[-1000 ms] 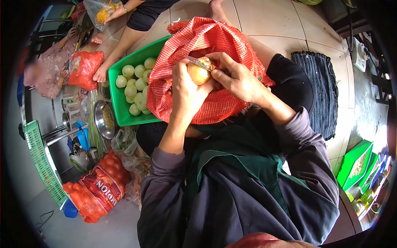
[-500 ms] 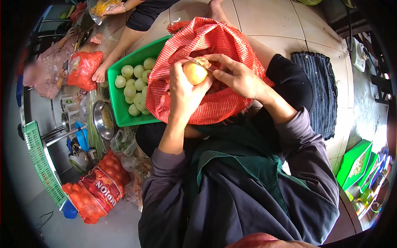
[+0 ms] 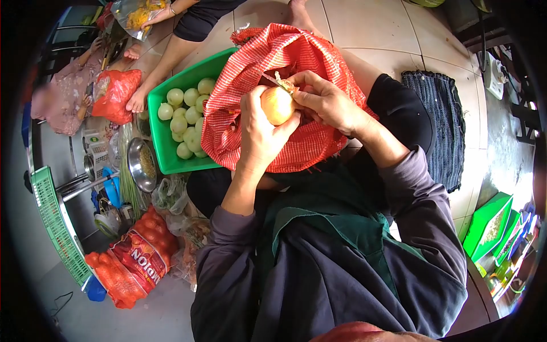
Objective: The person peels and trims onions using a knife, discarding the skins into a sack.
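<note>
My left hand [image 3: 257, 126] is closed round a yellow-brown onion [image 3: 278, 108], holding it over the open mouth of a red-and-white mesh sack [image 3: 236, 85]. At the onion's top, my right hand [image 3: 335, 107] is closed, with thumb and fingers against a loose flap of dry skin [image 3: 285, 85]. A thin pale blade [image 3: 270, 78], apparently of a small knife, sticks out from beside those fingers; its handle is hidden. Left of the sack stands a green tub [image 3: 162, 139] with several peeled pale onions [image 3: 178, 124] in it.
A full red net sack [image 3: 142, 256] lies at lower left, near a metal bowl [image 3: 142, 165] and plastic bags [image 3: 171, 195]. Another person's hand [image 3: 159, 14] holds a clear bag of yellow pieces [image 3: 137, 17]. A dark woven mat [image 3: 436, 131] lies at right.
The onion has turned and shifted slightly right and down in my left hand. My right fingers have lifted the flap of skin upward. The other person's clear bag has moved left and spread.
</note>
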The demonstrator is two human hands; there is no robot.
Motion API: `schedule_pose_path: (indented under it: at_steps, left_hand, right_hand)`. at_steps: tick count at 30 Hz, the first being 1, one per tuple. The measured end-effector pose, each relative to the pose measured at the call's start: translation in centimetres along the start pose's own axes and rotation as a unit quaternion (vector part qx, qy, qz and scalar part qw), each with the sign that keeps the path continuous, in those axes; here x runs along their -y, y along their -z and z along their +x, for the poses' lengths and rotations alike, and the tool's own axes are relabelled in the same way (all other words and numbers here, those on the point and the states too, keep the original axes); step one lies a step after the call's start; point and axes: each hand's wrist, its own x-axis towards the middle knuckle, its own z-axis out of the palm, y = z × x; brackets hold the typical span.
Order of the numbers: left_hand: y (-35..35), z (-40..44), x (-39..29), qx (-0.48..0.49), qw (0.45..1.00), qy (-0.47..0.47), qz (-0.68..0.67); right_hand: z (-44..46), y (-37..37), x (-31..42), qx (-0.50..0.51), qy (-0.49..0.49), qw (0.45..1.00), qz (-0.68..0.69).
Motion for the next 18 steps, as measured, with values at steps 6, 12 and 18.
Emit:
schedule_pose_path:
  at_steps: [6,12,18]
  left_hand:
    - [0.9,0.0,-0.7,0.018,0.972,0.026,-0.235]
    - [1.9,-0.3,0.1,0.023,0.915,0.088,-0.393]
    - [2.0,-0.3,0.2,-0.009,0.882,0.081,-0.464]
  right_hand:
    - [0.0,0.8,0.1,-0.032,-0.026,0.997,-0.058]
    - [0.1,0.9,0.0,-0.054,-0.014,0.992,-0.112]
    - [0.5,1.5,-0.6,-0.078,-0.030,0.990,-0.116]
